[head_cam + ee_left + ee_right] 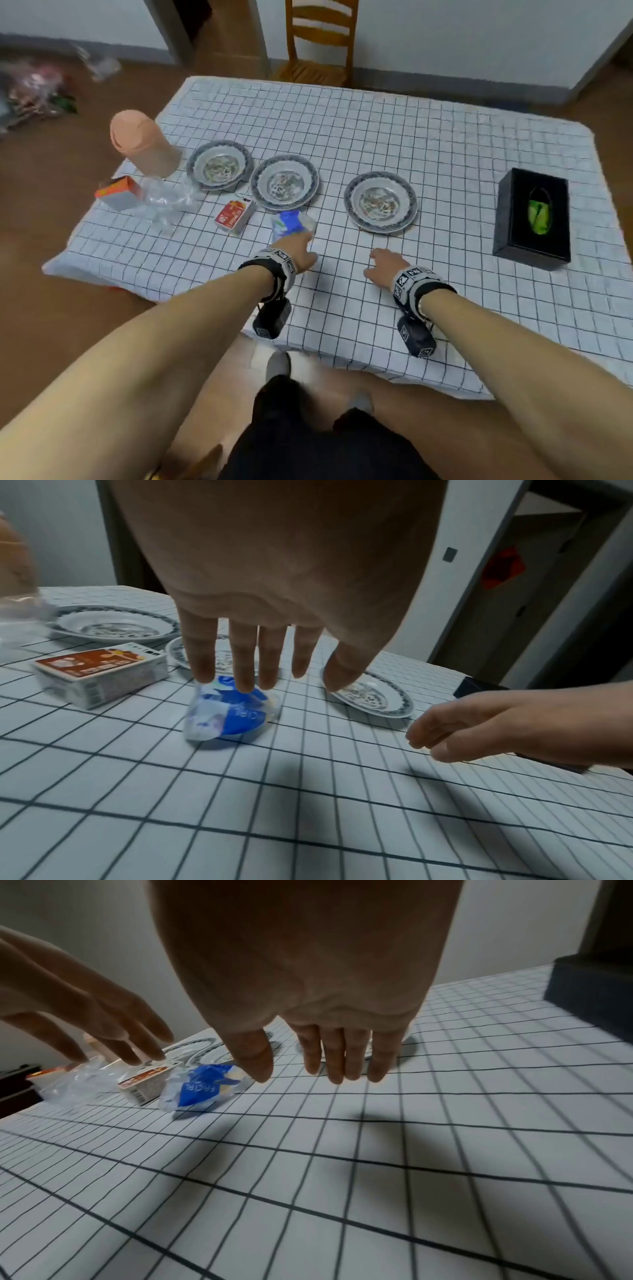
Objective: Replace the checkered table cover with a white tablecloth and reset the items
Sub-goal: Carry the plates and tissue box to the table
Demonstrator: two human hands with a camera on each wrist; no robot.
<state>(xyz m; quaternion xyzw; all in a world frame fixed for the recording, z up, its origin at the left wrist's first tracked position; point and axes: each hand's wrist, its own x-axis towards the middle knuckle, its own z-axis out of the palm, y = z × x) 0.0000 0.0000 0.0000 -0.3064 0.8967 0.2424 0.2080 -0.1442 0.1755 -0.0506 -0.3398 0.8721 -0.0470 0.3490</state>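
Observation:
The white checkered cover (376, 137) lies over the whole table. On it sit three patterned plates (219, 164) (284, 181) (380, 202), a blue and white tissue pack (291, 222), a small red box (236, 214) and a black box (532, 214). My left hand (301, 246) hovers with straight fingers just over the tissue pack (226, 712); I cannot tell if it touches. My right hand (380, 263) hangs relaxed above bare cloth (342, 1150), in front of the right plate, holding nothing.
A peach lidded bin (144, 144), an orange carton (120, 192) and crumpled clear plastic (168, 198) crowd the table's left edge. A wooden chair (318, 41) stands behind the table. Bags lie on the floor at far left (34, 89).

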